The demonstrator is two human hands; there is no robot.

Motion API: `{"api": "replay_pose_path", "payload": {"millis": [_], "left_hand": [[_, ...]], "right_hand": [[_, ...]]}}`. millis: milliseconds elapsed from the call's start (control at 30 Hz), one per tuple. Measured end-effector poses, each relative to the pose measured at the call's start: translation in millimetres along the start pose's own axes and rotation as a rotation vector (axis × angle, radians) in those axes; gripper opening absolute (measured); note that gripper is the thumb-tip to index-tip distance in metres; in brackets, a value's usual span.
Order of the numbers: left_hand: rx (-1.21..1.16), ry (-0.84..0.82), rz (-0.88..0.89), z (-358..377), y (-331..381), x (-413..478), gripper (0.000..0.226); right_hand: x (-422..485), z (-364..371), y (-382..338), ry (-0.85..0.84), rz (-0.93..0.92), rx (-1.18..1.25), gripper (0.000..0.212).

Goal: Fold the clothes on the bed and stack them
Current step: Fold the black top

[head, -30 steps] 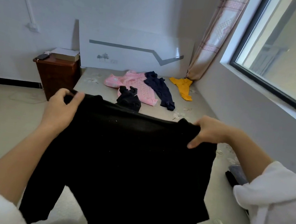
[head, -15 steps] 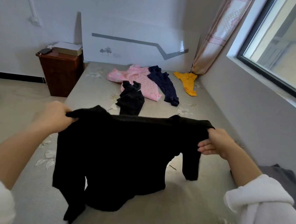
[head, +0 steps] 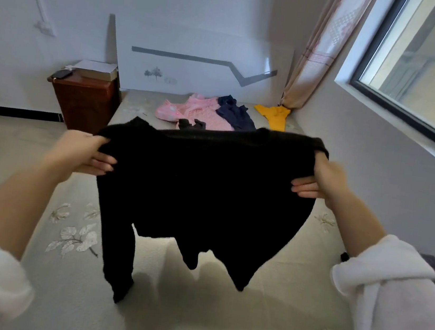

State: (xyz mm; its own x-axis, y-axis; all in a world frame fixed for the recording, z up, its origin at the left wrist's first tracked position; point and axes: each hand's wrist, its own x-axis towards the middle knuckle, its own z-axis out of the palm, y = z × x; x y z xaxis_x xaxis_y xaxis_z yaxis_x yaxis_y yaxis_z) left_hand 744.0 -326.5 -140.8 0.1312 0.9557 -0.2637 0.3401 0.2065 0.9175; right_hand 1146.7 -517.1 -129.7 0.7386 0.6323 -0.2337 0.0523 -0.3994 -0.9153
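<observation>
A black long-sleeved top (head: pixel 202 187) hangs spread in the air above the bed (head: pixel 218 317). My left hand (head: pixel 85 154) grips its left edge and my right hand (head: pixel 322 182) grips its right edge. One sleeve dangles down at the left, almost to the bed. Farther back on the bed lie a pink garment (head: pixel 201 111), a navy garment (head: pixel 235 112), a yellow garment (head: pixel 274 115) and a small dark garment (head: pixel 191 124), which the held top partly hides.
A brown bedside cabinet (head: pixel 85 100) with a box and a phone stands left of the bed. The white headboard (head: pixel 196 68) is behind, a curtain (head: pixel 319 53) and a window (head: pixel 428 68) at the right. A dark cloth (head: pixel 434 272) lies at the bed's right edge.
Both hands have lifted the black top higher and spread it wider, and its lower part has swung up off the bed. The view has tilted slightly.
</observation>
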Motion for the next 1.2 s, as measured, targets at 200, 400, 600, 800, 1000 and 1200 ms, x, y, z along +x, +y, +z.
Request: {"api": "replay_pose_path", "payload": {"millis": [200, 400, 600, 800, 1000, 1200], "left_hand": [[-0.175, -0.084, -0.042, 27.9, 1.5, 29.7, 0.026], [-0.304, 0.003, 0.161, 40.4, 37.3, 47.2, 0.019], [-0.183, 0.262, 0.503, 35.3, 40.5, 25.1, 0.015], [-0.202, 0.270, 0.589, 36.9, -49.4, -33.4, 0.024], [-0.088, 0.162, 0.181, 40.2, -180.5, -78.9, 0.032], [-0.295, 0.041, -0.436, 56.8, -304.6, -115.9, 0.053]], "right_hand": [[36.6, 22.9, 7.6, -0.078, 0.056, 0.032, 0.044], [45.1, 23.7, -10.8, 0.055, -0.325, -0.091, 0.029], [17.5, 6.9, -4.8, 0.239, -0.481, 0.080, 0.019], [-24.6, -4.3, 64.3, 0.255, -0.514, -0.054, 0.016], [-63.9, 1.8, 178.7, 0.103, -0.415, -0.277, 0.011], [-102.2, 19.0, 293.1, -0.158, -0.148, -0.554, 0.016]]}}
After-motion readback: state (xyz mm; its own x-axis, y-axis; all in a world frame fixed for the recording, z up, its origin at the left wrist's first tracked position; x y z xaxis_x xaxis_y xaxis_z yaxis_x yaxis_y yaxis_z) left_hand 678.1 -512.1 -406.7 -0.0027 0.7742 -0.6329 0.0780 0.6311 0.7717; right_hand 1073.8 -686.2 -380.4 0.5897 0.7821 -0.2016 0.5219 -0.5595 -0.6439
